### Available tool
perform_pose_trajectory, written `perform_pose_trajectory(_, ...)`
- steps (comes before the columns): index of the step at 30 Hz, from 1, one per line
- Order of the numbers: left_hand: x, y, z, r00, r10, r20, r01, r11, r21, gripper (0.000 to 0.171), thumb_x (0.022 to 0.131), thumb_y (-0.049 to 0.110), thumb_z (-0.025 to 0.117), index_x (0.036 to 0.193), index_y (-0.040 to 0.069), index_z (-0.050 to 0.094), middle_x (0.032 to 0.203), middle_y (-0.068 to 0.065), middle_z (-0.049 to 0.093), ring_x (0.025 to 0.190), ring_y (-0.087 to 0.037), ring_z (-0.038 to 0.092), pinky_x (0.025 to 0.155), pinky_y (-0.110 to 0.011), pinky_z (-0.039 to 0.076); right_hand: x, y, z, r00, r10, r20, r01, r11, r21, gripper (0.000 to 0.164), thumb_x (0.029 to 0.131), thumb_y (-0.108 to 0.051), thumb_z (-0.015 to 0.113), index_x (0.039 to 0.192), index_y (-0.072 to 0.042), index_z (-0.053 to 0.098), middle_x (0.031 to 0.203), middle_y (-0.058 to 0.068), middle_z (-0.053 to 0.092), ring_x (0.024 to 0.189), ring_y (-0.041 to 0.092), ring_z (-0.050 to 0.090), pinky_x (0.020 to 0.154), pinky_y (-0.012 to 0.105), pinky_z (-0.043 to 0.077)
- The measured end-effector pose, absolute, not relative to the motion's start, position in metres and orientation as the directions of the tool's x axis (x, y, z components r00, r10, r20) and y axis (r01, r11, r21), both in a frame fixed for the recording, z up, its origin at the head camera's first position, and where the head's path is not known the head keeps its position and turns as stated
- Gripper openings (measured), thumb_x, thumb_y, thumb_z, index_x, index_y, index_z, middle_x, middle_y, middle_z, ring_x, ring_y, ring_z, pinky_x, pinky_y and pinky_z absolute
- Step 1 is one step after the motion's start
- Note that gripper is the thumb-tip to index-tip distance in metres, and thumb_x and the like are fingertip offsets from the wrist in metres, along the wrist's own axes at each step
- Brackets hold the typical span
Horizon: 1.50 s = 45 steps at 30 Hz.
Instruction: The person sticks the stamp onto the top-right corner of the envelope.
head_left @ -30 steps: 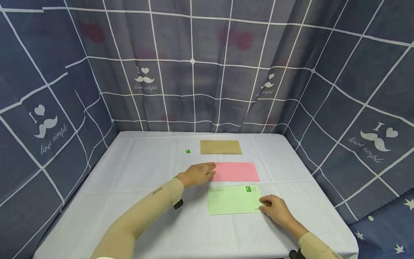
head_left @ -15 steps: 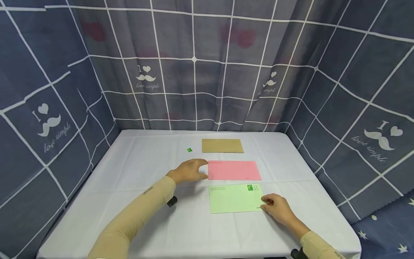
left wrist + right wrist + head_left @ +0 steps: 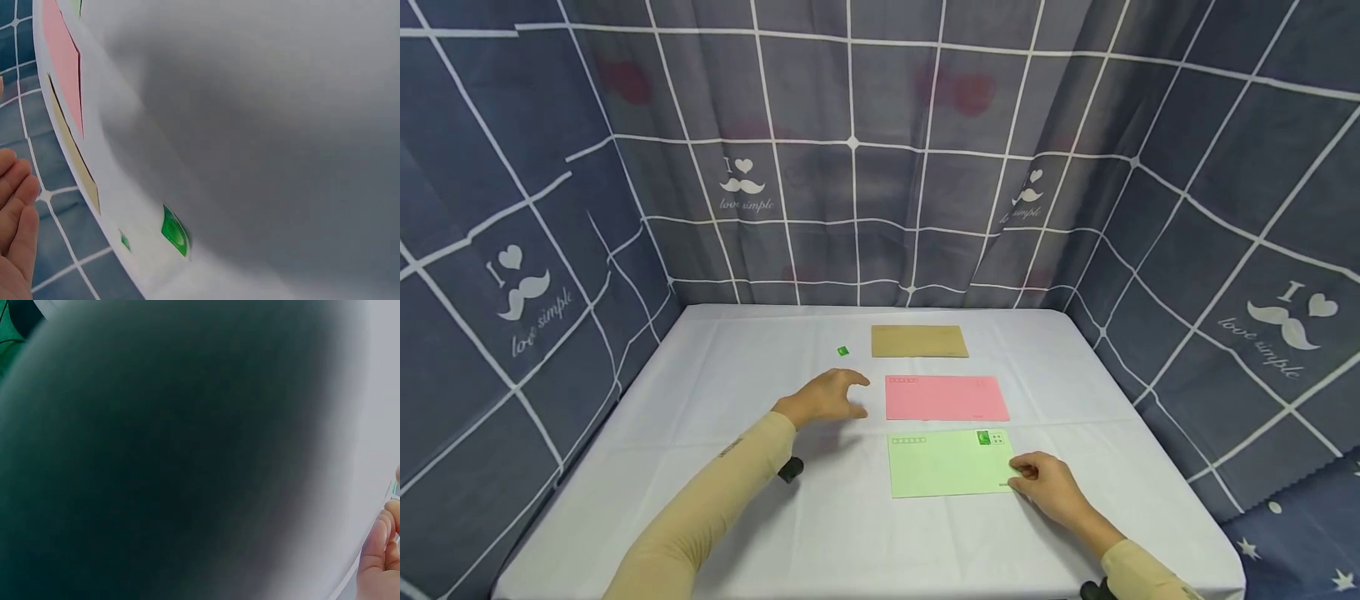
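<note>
My left hand (image 3: 823, 396) hovers left of the pink envelope (image 3: 947, 398), its thumb and fingers spread and holding nothing. In the left wrist view, its fingers (image 3: 19, 215) are at the left edge. Two loose green stamps lie on the cloth there, a larger-looking one (image 3: 174, 231) and a smaller one (image 3: 125, 241); the head view shows only the far stamp (image 3: 843, 351), the other hidden by my left arm. My right hand (image 3: 1051, 487) rests with bent fingertips at the right edge of the light green envelope (image 3: 951, 471), which carries a green stamp (image 3: 983, 437) at its top right.
Behind the pink envelope lies a brown envelope (image 3: 919, 342). All three envelopes lie flat in a column on the white tablecloth (image 3: 820, 517). A dark gridded curtain (image 3: 812, 183) surrounds the table at the back and both sides.
My left hand has drawn back to the left, off the pink envelope's left end, with its thumb and fingers spreading apart. The right hand stays at the light green envelope's edge.
</note>
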<state>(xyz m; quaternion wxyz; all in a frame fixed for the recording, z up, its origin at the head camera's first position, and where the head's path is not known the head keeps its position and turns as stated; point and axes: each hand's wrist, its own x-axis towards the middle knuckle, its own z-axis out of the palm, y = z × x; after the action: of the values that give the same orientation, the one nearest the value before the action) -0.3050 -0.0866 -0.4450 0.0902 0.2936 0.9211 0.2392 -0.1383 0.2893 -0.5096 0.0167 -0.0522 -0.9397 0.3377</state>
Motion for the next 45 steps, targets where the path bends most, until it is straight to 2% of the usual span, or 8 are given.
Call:
perform_pose_trajectory(7,-0.310,-0.100,-0.446,-0.822,0.570,-0.012,0.480,0.703,0.525,0.057,0.082,0.026,0.081,0.132,0.005,0.063,0.137,-0.007,0.063,0.133,-0.027,0.054,0.113,-0.044,0.043,-0.140,0.288,-0.507,-0.995,0.103,0.008,0.074,0.771,-0.632,0.032,0.082,-0.005,0.079,0.110,0.005,0.071,0.100,0.008,0.071,0.088,0.015,0.063,0.073,0.028,0.054)
perform_pose_trajectory(16,-0.313,-0.129,-0.447,-0.818,0.574,0.015,0.475,0.661,0.581,0.052,0.084,0.021,0.078,0.129,0.000,0.065,0.129,-0.016,0.067,0.122,-0.031,0.060,0.105,-0.046,0.048,-0.145,0.287,-0.503,-0.996,0.078,0.036,0.037,0.771,-0.636,0.031,0.081,-0.005,0.080,0.109,0.006,0.071,0.098,0.009,0.071,0.085,0.015,0.062,0.069,0.023,0.051)
perform_pose_trajectory(26,-0.315,-0.151,-0.447,-0.857,0.516,-0.012,0.409,0.694,0.592,0.051,0.085,0.023,0.078,0.130,0.002,0.064,0.130,-0.014,0.066,0.124,-0.029,0.058,0.106,-0.046,0.047,-0.148,0.288,-0.497,-0.997,0.068,0.049,0.023,0.782,-0.623,0.032,0.081,-0.007,0.080,0.108,0.006,0.070,0.097,0.010,0.070,0.084,0.015,0.061,0.068,0.022,0.051)
perform_pose_trajectory(45,-0.309,-0.170,-0.465,-0.864,0.503,-0.021,0.389,0.694,0.606,0.049,0.085,0.020,0.080,0.127,0.000,0.066,0.126,-0.014,0.067,0.120,-0.030,0.059,0.104,-0.048,0.048,-0.141,0.288,-0.504,-0.995,0.098,-0.021,0.089,0.769,-0.633,0.032,0.082,-0.011,0.080,0.108,0.004,0.071,0.097,0.007,0.072,0.086,0.014,0.063,0.070,0.022,0.051)
